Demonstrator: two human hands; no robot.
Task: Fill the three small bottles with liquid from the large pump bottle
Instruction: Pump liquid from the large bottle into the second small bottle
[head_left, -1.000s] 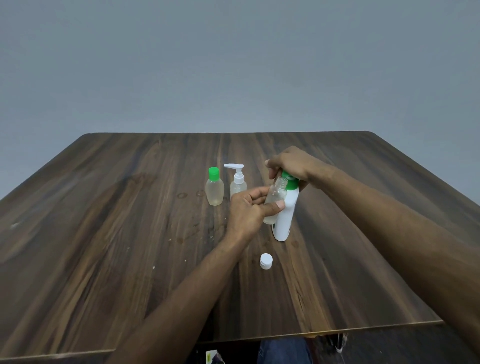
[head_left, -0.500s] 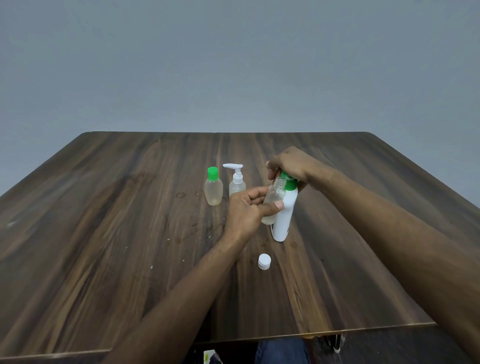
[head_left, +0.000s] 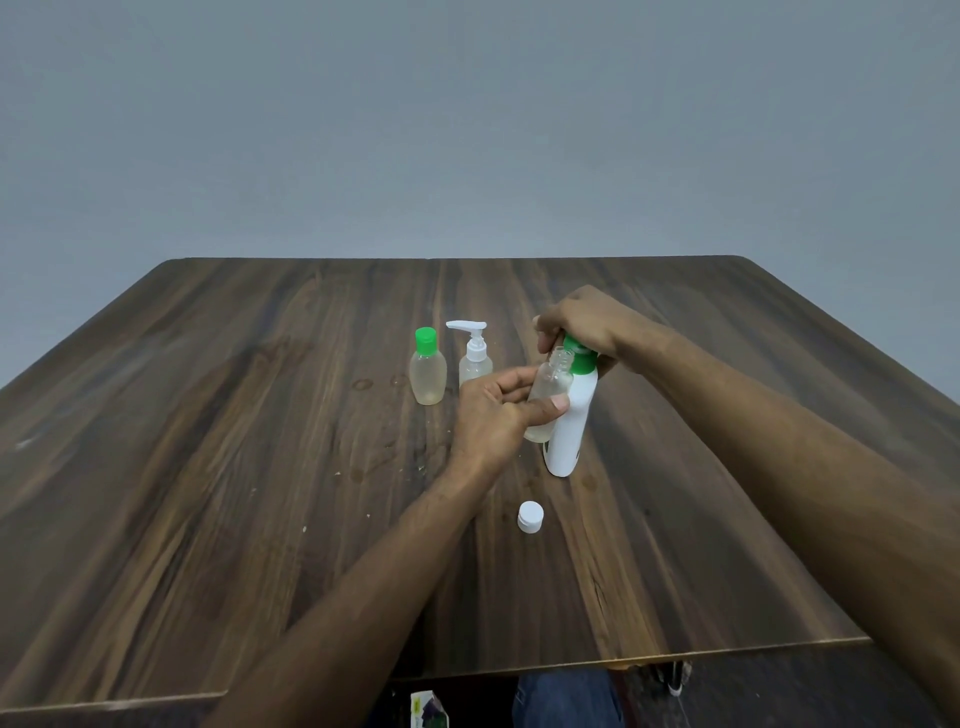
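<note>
My left hand grips a small clear bottle with no cap, its open neck up under the nozzle of the large pump bottle. The large white pump bottle with a green top stands on the table, and my right hand is closed over its pump head. Pale liquid sits in the lower part of the held bottle. Its white cap lies on the table in front. A small bottle with a green cap and a small bottle with a white pump stand to the left, both holding pale liquid.
The dark wooden table has a few wet spots and drops left of my hands. Its front edge is near me, with a knee in blue cloth below it. A grey wall is behind.
Both hands and the bottles have stayed almost in place. The right hand stays pressed on the pump head while the left keeps the small bottle under the nozzle.
</note>
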